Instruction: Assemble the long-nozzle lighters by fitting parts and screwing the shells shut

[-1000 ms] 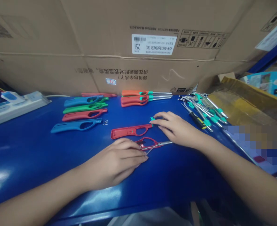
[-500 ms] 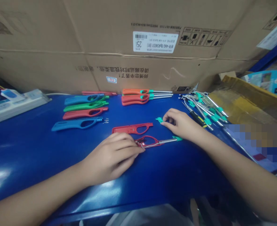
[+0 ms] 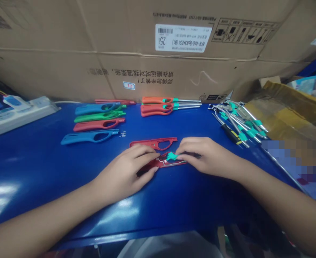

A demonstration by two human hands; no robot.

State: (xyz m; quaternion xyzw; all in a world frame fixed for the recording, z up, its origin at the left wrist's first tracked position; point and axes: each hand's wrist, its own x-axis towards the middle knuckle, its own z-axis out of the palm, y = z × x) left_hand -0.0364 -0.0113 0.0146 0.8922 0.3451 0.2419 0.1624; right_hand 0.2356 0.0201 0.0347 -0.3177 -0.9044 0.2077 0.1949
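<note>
My left hand is closed around the handle end of a red lighter shell half, lying open side up on the blue table. A wire runs inside this shell. In a pinch, my right hand holds a small green plastic piece over the shell's finger opening. My right hand hides the shell's front end and metal tube. Just behind lies a second red shell half, its grip end partly covered by my left fingers.
Blue, green and red lighter shells lie at left, beside small screws. Assembled orange-red lighters lie at the back. At right are metal tubes with green parts and a screwdriver. A power strip and cardboard box border the table.
My right hand has moved left and towards me, bringing the green piece over the red shell. My left hand keeps its hold on the shell. The view has shifted slightly.
</note>
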